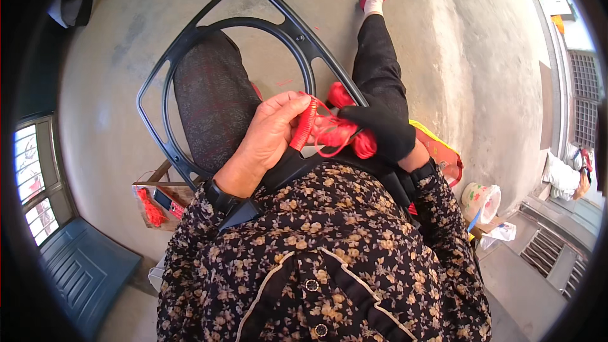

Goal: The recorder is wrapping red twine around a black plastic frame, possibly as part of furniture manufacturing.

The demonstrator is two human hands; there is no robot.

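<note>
Red cord (305, 125) wraps a short stretch of black frame (310, 46) in tight, glossy turns at 12 o'clock, pinched by the left hand (261, 142) at 10, while the gloved right hand (383, 126) at 2 clutches its loose bundle (339, 133). Farther off, toward 11 o'clock, the frame's bars show bare; I'd judge the winding only partly done.

We can read no words, numbers or signs. Small handset (169, 204) with keypad: we find keys too small to read. White bucket (476, 197): we see coloured print, illegible. Red bag (442, 152) with yellow edge: we make out pale marks, unreadable.
</note>
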